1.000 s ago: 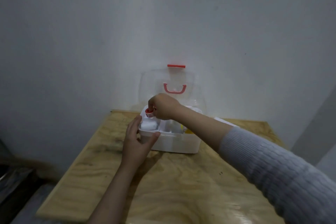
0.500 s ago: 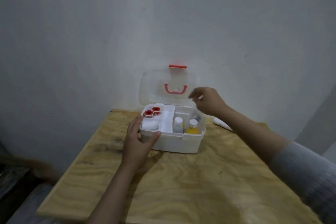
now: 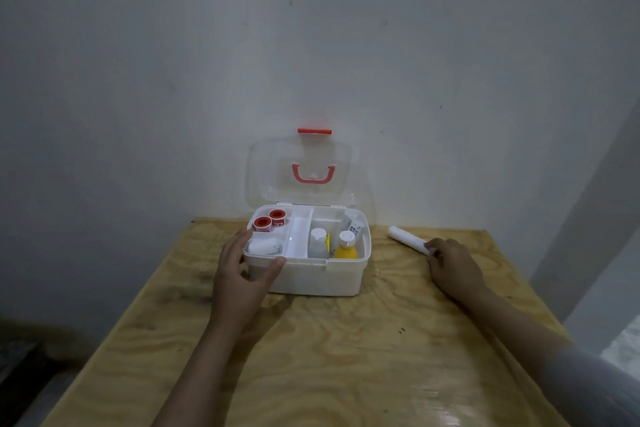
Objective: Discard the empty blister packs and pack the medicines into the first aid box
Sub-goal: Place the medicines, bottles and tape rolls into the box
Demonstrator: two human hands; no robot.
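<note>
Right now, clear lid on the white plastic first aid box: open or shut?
Open. The clear lid stands upright behind the white box, compartments exposed.

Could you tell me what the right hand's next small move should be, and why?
Probably close the right hand around the white roll and lift it. Its fingertips already touch the roll's near end on the table, the first aid box stands open, and the left hand steadies its corner.

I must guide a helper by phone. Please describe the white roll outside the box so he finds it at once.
Start at the open first aid box. On the bare wood to its right lies the white roll, the right hand at its near end. It alone lies outside the box.
</note>
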